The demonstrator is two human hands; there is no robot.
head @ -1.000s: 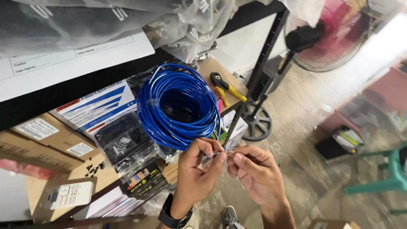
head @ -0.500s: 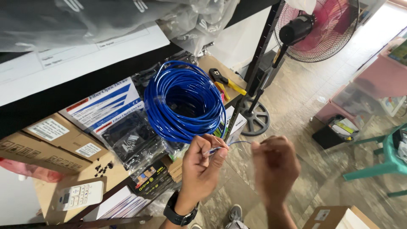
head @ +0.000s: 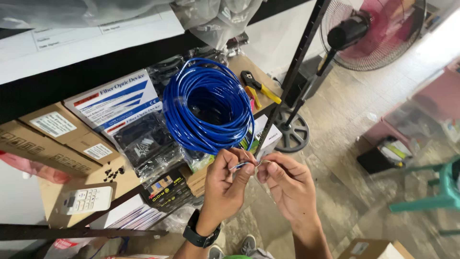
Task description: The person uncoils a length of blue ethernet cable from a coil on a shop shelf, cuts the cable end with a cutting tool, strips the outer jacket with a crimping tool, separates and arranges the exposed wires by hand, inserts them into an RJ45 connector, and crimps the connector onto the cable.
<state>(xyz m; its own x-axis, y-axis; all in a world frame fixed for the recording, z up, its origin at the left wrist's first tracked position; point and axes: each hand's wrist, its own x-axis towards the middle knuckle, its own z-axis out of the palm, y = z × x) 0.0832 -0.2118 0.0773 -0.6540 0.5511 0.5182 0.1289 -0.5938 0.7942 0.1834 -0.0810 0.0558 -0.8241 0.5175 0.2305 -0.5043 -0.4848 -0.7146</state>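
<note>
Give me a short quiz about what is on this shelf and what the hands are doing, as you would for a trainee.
1. True or false: both hands pinch the thin end of the cable.
2. What colour is the cable coil on the shelf?
A red
B blue
C green
3. Which wrist wears the black watch?

Key:
1. True: the left hand and the right hand meet at the cable end.
2. B.
3. The left wrist.
</note>
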